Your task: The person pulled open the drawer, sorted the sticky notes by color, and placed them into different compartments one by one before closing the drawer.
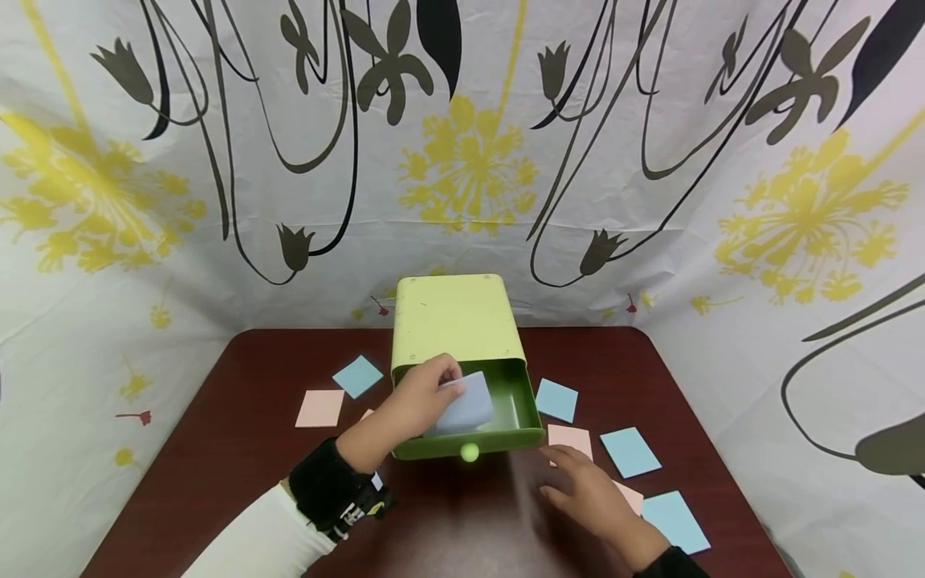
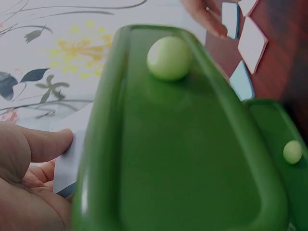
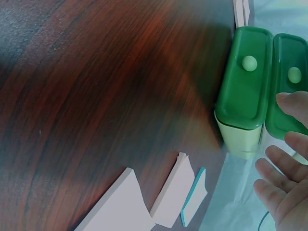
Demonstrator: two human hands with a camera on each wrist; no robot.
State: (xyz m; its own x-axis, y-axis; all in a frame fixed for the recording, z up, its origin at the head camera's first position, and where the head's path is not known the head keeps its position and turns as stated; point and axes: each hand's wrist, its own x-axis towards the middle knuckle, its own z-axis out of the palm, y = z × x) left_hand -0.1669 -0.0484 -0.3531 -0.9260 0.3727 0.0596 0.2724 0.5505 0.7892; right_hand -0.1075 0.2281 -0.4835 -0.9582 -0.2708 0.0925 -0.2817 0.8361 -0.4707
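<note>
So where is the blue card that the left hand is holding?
In the head view, the blue card is pinched by the left hand inside the open green drawer, just behind its round knob.

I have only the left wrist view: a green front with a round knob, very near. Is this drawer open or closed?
Observer: Open. In the head view the drawer is pulled out from a light green box.
Operator: What does the left hand hold?
Observer: The left hand pinches a pale blue card over the drawer's inside.
Operator: And the right hand?
Observer: The right hand holds nothing; its fingers lie spread on the table, touching a pink card.
</note>
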